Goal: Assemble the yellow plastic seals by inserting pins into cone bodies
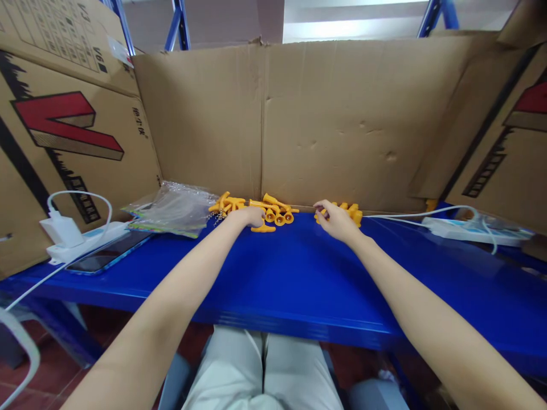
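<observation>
Yellow parts (279, 219) on blue table (277, 273), two groups, in front of back cardboard (333, 125). Left hand (254, 216) at left group, fingertips by a T-piece (264, 229); can't tell if gripped. Right hand (342, 223) at right group, fingers bent, grip can't be told. Left of left group: clear bags (175, 206), then phone (109, 253), beside left power strip (92, 238).

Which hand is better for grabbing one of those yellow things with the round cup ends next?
Probably the left hand: it is right beside the cup-ended yellow pieces. The right hand is farther from them, beside another yellow cluster.
</observation>
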Action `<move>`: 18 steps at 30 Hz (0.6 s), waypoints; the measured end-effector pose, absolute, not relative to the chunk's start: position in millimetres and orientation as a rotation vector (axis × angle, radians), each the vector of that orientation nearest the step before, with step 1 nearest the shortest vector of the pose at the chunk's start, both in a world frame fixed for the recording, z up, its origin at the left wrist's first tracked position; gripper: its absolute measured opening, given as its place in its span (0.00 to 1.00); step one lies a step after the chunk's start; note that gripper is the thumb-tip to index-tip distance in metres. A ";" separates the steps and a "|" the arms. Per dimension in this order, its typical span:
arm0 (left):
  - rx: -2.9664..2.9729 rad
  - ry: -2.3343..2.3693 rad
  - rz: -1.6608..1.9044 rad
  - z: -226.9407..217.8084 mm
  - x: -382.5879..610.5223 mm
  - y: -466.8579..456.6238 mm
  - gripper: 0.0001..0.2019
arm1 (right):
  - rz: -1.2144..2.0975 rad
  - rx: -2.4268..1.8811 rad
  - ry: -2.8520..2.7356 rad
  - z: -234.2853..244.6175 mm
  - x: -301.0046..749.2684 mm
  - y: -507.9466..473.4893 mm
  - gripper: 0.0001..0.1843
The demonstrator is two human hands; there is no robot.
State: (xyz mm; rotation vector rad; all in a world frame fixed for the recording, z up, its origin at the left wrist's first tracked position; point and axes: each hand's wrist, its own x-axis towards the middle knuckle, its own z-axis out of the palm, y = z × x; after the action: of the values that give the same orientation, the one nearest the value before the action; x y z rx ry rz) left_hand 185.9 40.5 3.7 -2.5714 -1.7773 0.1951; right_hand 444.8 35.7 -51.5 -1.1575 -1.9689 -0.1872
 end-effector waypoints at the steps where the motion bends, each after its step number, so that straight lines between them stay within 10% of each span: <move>1: -2.520 -1.816 0.184 0.1 189.9 41.3 0.20 | -0.182 -1.162 -1.979 -52.0 444.7 36.1 0.10; 18: -2.186 -1.978 -0.389 -48.0 200.7 48.8 0.23 | -0.180 -1.157 -2.070 -53.9 437.2 34.5 0.14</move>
State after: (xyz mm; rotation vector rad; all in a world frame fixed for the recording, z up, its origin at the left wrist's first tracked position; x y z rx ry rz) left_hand 200.7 48.8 -48.0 -2.1859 -1.9777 -0.3886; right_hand 437.2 34.5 -53.9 -1.1570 -2.0698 -0.1803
